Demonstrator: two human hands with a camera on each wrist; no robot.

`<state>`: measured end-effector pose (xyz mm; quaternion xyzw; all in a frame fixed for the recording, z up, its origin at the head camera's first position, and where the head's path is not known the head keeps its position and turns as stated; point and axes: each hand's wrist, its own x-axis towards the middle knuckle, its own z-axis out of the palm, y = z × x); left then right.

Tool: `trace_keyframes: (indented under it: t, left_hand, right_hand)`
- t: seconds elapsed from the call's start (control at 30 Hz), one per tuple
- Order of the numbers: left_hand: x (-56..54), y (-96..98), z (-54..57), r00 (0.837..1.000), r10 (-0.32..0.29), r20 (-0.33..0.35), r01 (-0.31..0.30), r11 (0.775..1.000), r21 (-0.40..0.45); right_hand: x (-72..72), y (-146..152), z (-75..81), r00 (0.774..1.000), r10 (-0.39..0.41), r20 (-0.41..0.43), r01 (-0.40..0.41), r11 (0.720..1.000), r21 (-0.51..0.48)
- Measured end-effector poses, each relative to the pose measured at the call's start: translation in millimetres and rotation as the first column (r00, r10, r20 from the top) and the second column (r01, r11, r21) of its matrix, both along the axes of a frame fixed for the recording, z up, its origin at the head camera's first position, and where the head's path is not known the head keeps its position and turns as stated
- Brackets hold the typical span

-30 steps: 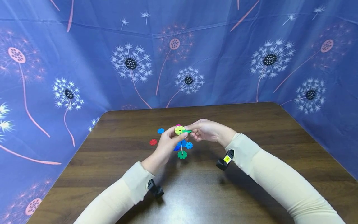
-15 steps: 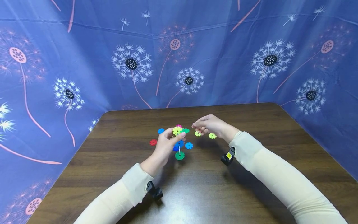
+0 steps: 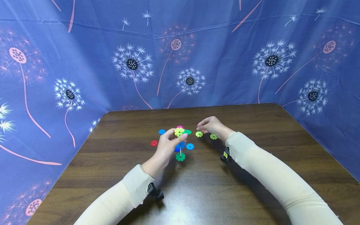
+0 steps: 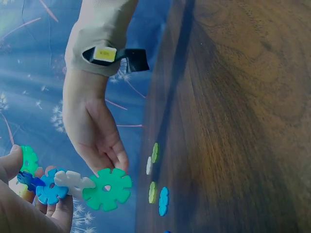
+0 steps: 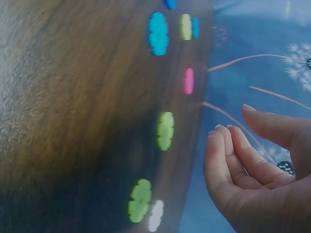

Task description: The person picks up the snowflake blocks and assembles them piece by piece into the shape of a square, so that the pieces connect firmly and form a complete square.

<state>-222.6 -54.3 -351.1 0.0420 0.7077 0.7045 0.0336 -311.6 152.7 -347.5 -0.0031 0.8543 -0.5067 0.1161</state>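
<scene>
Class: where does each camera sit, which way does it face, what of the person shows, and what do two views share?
Head: worn on the head, facing forward and down at the table; both sleeves, left hand and right hand show.
Left wrist: on that wrist, facing the joined flower discs; both hands show.
Right wrist: on that wrist, facing table and cloth; only the right hand shows.
Shared: the pink disc, in head and right wrist.

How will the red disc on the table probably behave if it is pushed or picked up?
The red disc lies flat on the table, so it will probably slide rather than tip or roll. It looks small beside the left hand, so likely light. Similar joined discs in that hand show no sagging, so perhaps stiff.
</scene>
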Motion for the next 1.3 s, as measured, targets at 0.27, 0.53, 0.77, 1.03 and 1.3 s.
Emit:
trace_keyframes:
  t: [0.27, 0.53, 0.77, 1.03, 1.3]
  left_hand:
    - [0.7, 0.7, 1.1, 1.000, -0.007, -0.005, 0.007, 1.000, 0.020]
    - [2.6, 0.7, -2.2, 1.000, -0.012, -0.002, 0.012, 1.000, 0.016]
    - [1.4, 1.2, 2.0, 1.000, -0.022, -0.018, 0.022, 1.000, 0.022]
    - [1.8, -1.4, 5.1, 0.999, -0.024, -0.034, 0.026, 0.999, 0.039]
    - [1.6, -2.1, 5.3, 0.999, -0.018, -0.032, 0.018, 1.000, 0.006]
  right_hand:
    - [-6.8, -6, -12.1, 0.999, -0.022, -0.043, 0.027, 0.995, 0.100]
    - [-11.6, -4, -22.6, 0.999, -0.049, 0.004, 0.048, 0.989, 0.140]
    - [-18.5, 0, -31.8, 0.999, -0.037, 0.013, 0.034, 0.981, 0.190]
    - [-19.9, -4, -33.6, 0.998, -0.012, -0.063, 0.029, 0.959, 0.284]
    - [-21.4, -4, -34.7, 0.998, -0.019, -0.064, 0.039, 0.942, 0.332]
